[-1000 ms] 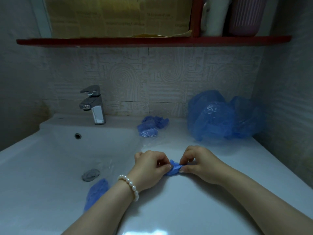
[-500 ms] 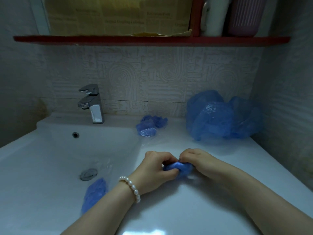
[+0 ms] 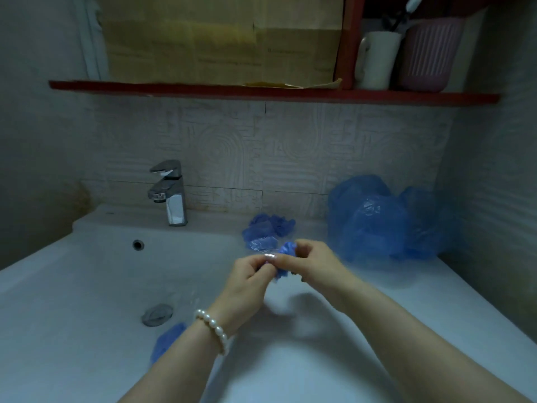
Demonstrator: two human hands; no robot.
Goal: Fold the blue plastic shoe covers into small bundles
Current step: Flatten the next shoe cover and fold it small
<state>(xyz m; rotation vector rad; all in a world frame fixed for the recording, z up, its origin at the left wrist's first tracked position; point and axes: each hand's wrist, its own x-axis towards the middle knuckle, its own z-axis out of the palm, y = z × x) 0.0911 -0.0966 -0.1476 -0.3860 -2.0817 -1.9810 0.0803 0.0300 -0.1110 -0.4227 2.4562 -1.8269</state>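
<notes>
A crumpled shoe cover [image 3: 284,261] is being pinched above the counter [image 3: 421,309], beside the basin [image 3: 87,286], by the curled fingers of the left hand [image 3: 247,282] and then by those of the right hand [image 3: 315,264]. The slippery film is likely being risked springing open or dropping basinward if either pinch is being loosened. Its fold is being largely hidden behind blurred fingers.
</notes>
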